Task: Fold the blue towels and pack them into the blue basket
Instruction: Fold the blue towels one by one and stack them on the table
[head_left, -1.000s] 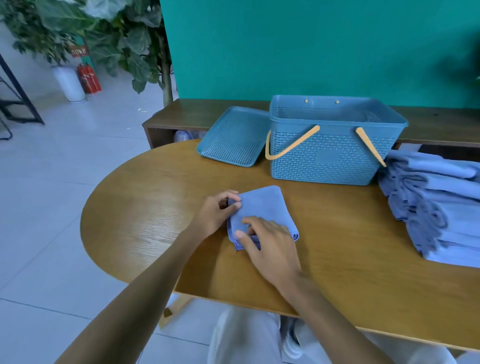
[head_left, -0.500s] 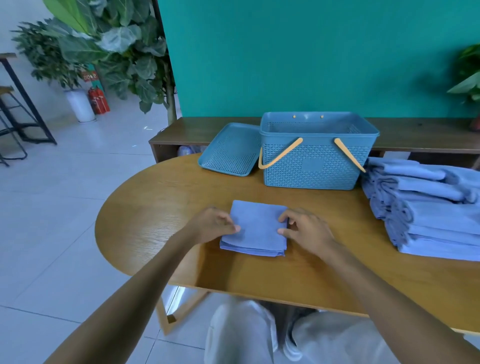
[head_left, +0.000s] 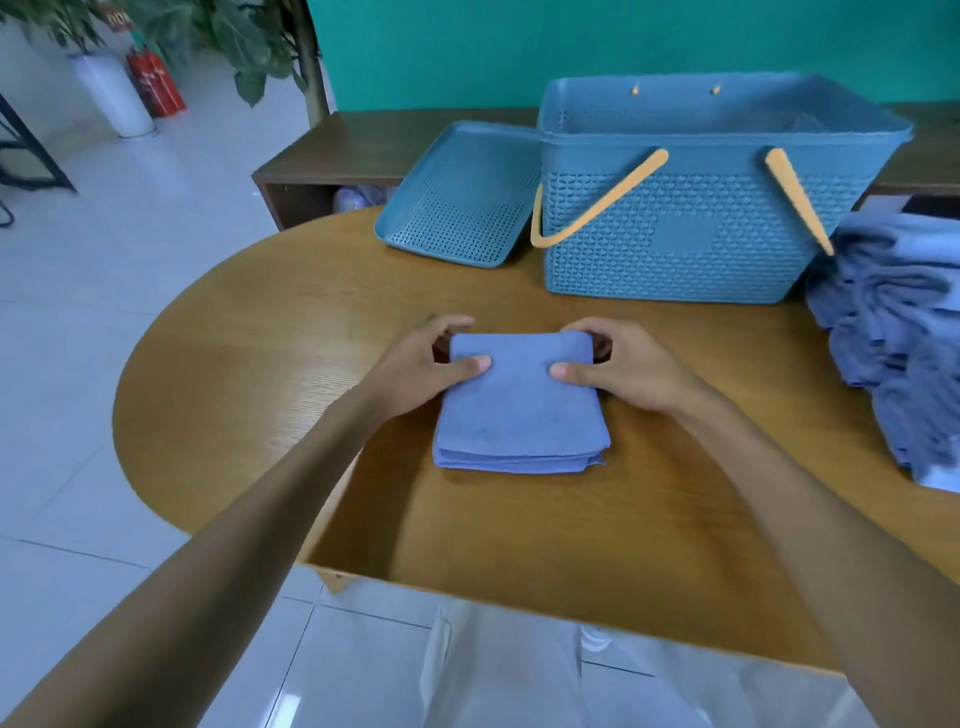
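Observation:
A folded blue towel (head_left: 519, 410) lies as a small square on the wooden table (head_left: 260, 353) in front of me. My left hand (head_left: 421, 364) grips its far left corner, thumb on top and fingers curled behind the edge. My right hand (head_left: 623, 364) grips the far right corner the same way. Behind the towel stands the blue basket (head_left: 701, 223), lid off, with orange handles hanging down its front. A pile of unfolded blue towels (head_left: 898, 338) lies at the right edge of the table.
The basket's blue lid (head_left: 462, 197) leans flat against the basket's left side. A low dark wooden bench (head_left: 363, 150) runs behind the table along a teal wall. Potted plants and a red fire extinguisher (head_left: 156, 83) stand on the tiled floor at far left.
Both hands slid from the towel's sides up to its far corners and now pinch them. The camera moved closer and looks down more steeply.

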